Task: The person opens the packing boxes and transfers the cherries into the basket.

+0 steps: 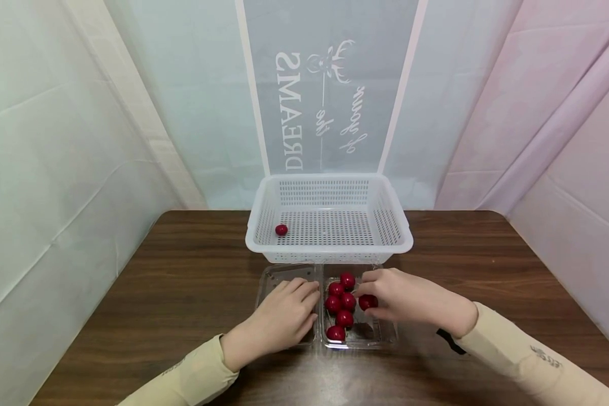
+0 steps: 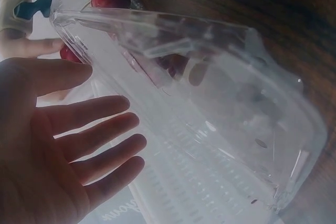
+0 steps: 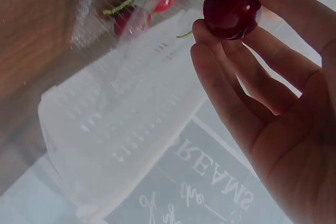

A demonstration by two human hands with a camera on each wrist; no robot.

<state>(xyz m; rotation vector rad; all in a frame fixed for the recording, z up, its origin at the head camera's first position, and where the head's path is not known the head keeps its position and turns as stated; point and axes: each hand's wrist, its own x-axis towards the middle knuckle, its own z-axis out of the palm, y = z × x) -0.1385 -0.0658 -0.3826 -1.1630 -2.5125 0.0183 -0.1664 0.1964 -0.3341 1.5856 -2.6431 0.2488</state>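
Note:
My right hand (image 1: 393, 296) pinches a dark red cherry (image 3: 232, 10) between thumb and fingertips, over the right side of a clear plastic clamshell box (image 1: 357, 341). Several cherries (image 1: 333, 304) lie in that half, left of the held one, and a green stem (image 3: 124, 4) shows among them in the right wrist view. The left hand (image 1: 284, 310) is over the box's lid half (image 1: 271, 274), its fingers extended and near the middle fold. In the left wrist view its palm is bare, with the clear lid (image 2: 236, 98) beside the fingertips.
Behind the box stands a white perforated basket (image 1: 330, 248) with a single cherry (image 1: 281, 230) in its left part. The brown wooden table (image 1: 193, 270) reaches back to a grey printed cloth (image 1: 330, 84). Pale cloth walls (image 1: 56, 169) hang at both sides.

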